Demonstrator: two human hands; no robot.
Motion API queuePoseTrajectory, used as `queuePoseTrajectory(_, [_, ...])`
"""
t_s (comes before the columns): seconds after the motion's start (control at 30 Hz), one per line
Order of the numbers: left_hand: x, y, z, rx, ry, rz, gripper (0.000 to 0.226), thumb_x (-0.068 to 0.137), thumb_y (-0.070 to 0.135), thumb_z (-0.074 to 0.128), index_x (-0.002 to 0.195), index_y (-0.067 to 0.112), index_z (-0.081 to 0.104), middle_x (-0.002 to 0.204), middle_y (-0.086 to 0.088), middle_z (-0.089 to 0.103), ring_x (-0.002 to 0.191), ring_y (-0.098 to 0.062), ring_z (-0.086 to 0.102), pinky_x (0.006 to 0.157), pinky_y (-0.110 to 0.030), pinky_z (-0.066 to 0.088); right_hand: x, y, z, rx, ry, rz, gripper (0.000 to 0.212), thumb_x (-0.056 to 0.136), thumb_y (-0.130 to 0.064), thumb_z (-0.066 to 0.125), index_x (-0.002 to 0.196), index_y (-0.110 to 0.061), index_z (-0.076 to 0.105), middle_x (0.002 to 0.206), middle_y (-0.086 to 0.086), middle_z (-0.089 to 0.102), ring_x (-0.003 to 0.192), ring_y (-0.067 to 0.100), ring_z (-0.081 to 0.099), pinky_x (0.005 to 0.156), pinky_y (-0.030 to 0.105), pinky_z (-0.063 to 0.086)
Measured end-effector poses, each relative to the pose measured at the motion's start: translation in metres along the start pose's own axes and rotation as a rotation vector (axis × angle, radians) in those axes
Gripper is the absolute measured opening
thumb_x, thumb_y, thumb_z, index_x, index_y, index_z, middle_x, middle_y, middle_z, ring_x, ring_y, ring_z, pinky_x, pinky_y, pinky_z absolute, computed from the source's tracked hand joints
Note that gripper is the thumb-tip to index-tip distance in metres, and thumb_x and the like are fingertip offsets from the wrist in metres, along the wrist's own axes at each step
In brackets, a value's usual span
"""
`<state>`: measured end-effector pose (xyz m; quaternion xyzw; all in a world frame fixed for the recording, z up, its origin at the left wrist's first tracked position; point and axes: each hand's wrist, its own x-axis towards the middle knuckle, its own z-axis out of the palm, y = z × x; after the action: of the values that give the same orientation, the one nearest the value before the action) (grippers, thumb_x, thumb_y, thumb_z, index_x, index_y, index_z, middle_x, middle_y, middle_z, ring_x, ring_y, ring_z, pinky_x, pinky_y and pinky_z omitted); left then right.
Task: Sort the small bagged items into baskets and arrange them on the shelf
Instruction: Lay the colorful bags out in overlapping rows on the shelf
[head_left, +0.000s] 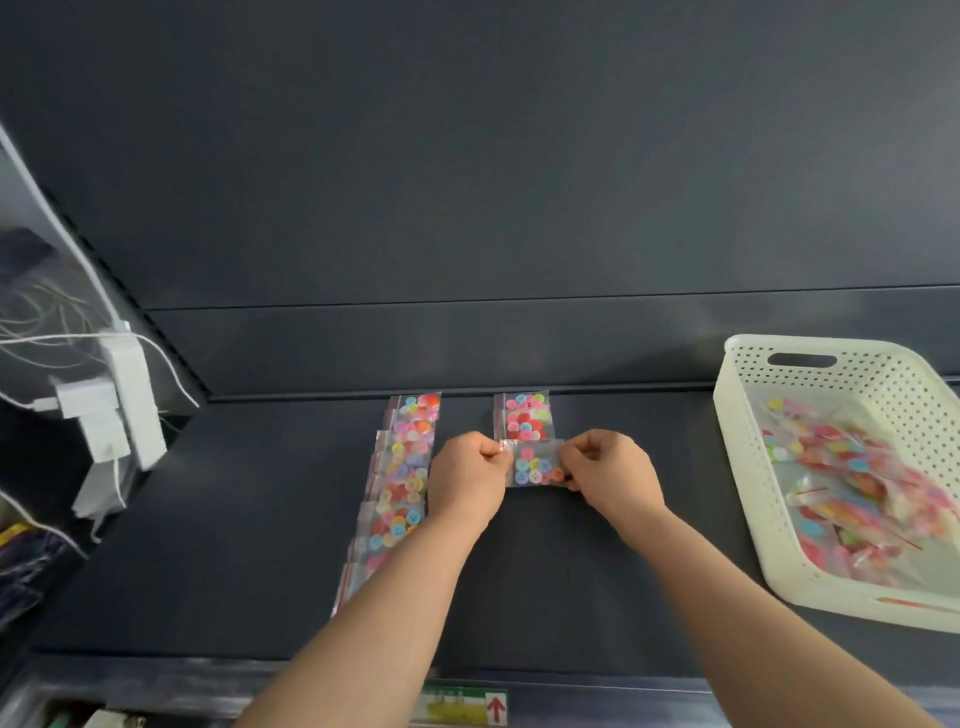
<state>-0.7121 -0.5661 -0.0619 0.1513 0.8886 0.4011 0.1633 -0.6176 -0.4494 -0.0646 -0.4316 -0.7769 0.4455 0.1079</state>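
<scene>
Nearest the camera, the front lip of the shelf (571, 597) carries a label strip (462, 704) with a red arrow. Both forearms reach in over the lip. The left hand (467, 480) and right hand (610, 475) meet mid-shelf, each with fingers (491, 451) curled and pinching one side edge of a single button bag (532, 465). The bag is stretched flat between them, low over the shelf; whether it touches the surface can't be told. To the left of the hands, the left column (400, 488) of overlapping button bags runs from near the front lip to the back of the shelf and looks complete. Just behind the held bag, the second column (524, 415) has only a couple of bags, up against the rear edge. The held bag looks like the next entry in that column. At the right, well apart from the hands, the white perforated basket (748, 467) sits on the shelf with a heap of loose bags (857, 483) inside, so most of the stock is not yet laid out. Estimate: under halfway, with one column done, the second barely started and the basket far from empty. At far left, white adapters (119, 395) with cables hang off the side panel, clear of the work.
</scene>
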Motion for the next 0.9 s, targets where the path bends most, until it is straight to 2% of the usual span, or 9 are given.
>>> queuePoseTrajectory(0.13, [0.014, -0.003, 0.003, 0.132, 0.027, 0.031, 0.021, 0.093, 0.027, 0.063, 0.073, 0.025, 0.058, 0.078, 0.003, 0.07, 0.076, -0.019, 0.069, 0.071, -0.04, 0.06, 0.006, -0.006, 0.008, -0.168, 0.066, 0.027, 0.019, 0.085, -0.036, 0.054, 0.074, -0.025, 0.066, 0.069, -0.005, 0.069, 0.069, 0.015, 0.065, 0.057, 0.024, 0.046])
queuePoseTrajectory(0.37, [0.026, -0.006, 0.007, 0.194, 0.024, 0.019, 0.019, 0.094, 0.036, 0.062, 0.082, 0.021, 0.062, 0.072, 0.002, 0.069, 0.067, -0.016, 0.07, 0.064, -0.039, 0.061, 0.013, -0.014, 0.016, -0.274, 0.135, 0.066, 0.025, 0.087, -0.042, 0.055, 0.076, -0.023, 0.066, 0.068, -0.004, 0.068, 0.067, 0.015, 0.063, 0.055, 0.022, 0.041])
queuePoseTrajectory(0.43, [0.027, -0.006, 0.007, 0.21, 0.017, 0.018, 0.021, 0.093, 0.039, 0.061, 0.086, 0.019, 0.063, 0.072, 0.002, 0.069, 0.065, -0.016, 0.069, 0.063, -0.039, 0.061, 0.014, -0.014, 0.017, -0.268, 0.147, 0.075, 0.025, 0.087, -0.045, 0.056, 0.076, -0.025, 0.065, 0.067, -0.005, 0.067, 0.068, 0.015, 0.064, 0.056, 0.023, 0.043])
queuePoseTrajectory(0.53, [0.027, -0.004, 0.005, 0.153, 0.025, 0.005, 0.025, 0.091, 0.041, 0.063, 0.086, 0.018, 0.056, 0.076, 0.0, 0.068, 0.067, -0.018, 0.07, 0.061, -0.039, 0.061, 0.015, -0.011, 0.016, -0.213, 0.137, 0.056, 0.021, 0.087, -0.047, 0.057, 0.077, -0.029, 0.063, 0.074, -0.007, 0.068, 0.072, 0.016, 0.067, 0.067, 0.029, 0.053])
queuePoseTrajectory(0.6, [0.025, -0.001, 0.002, 0.16, 0.031, 0.031, 0.025, 0.092, 0.042, 0.062, 0.087, 0.018, 0.053, 0.078, 0.0, 0.067, 0.071, -0.019, 0.068, 0.057, -0.034, 0.056, 0.012, -0.008, 0.012, -0.177, 0.135, 0.018, 0.016, 0.088, -0.046, 0.057, 0.083, -0.032, 0.062, 0.081, -0.01, 0.068, 0.076, 0.015, 0.067, 0.071, 0.031, 0.054])
queuePoseTrajectory(0.67, [0.022, 0.004, -0.001, 0.207, 0.022, 0.088, 0.022, 0.094, 0.04, 0.06, 0.088, 0.019, 0.055, 0.082, 0.003, 0.065, 0.074, -0.017, 0.063, 0.052, -0.026, 0.044, 0.007, -0.007, 0.001, -0.239, 0.154, -0.034, 0.011, 0.09, -0.04, 0.056, 0.092, -0.033, 0.063, 0.087, -0.013, 0.067, 0.08, 0.014, 0.065, 0.069, 0.028, 0.05])
queuePoseTrajectory(0.73, [0.017, 0.014, 0.0, 0.215, -0.004, 0.146, 0.017, 0.094, 0.036, 0.059, 0.088, 0.02, 0.057, 0.086, 0.005, 0.065, 0.079, -0.016, 0.062, 0.056, -0.027, 0.046, 0.002, -0.007, -0.012, -0.357, 0.204, -0.107, 0.012, 0.091, -0.034, 0.054, 0.097, -0.033, 0.064, 0.093, -0.013, 0.067, 0.086, 0.016, 0.063, 0.067, 0.026, 0.042])
queuePoseTrajectory(0.83, [0.007, 0.035, 0.011, 0.121, -0.071, 0.183, 0.012, 0.09, 0.034, 0.063, 0.085, 0.023, 0.062, 0.088, 0.003, 0.07, 0.086, -0.02, 0.066, 0.075, -0.037, 0.056, -0.007, -0.006, -0.038, -0.522, 0.314, -0.24, 0.017, 0.092, -0.029, 0.05, 0.099, -0.032, 0.065, 0.098, -0.011, 0.066, 0.096, 0.018, 0.06, 0.066, 0.027, 0.04])
queuePoseTrajectory(0.9, [-0.003, 0.052, 0.023, 0.084, -0.12, 0.22, 0.012, 0.089, 0.035, 0.064, 0.085, 0.024, 0.063, 0.086, 0.003, 0.07, 0.087, -0.02, 0.065, 0.078, -0.037, 0.055, -0.012, -0.002, -0.059, -0.617, 0.374, -0.324, 0.018, 0.093, -0.028, 0.049, 0.098, -0.031, 0.065, 0.097, -0.009, 0.066, 0.099, 0.018, 0.056, 0.063, 0.028, 0.038])
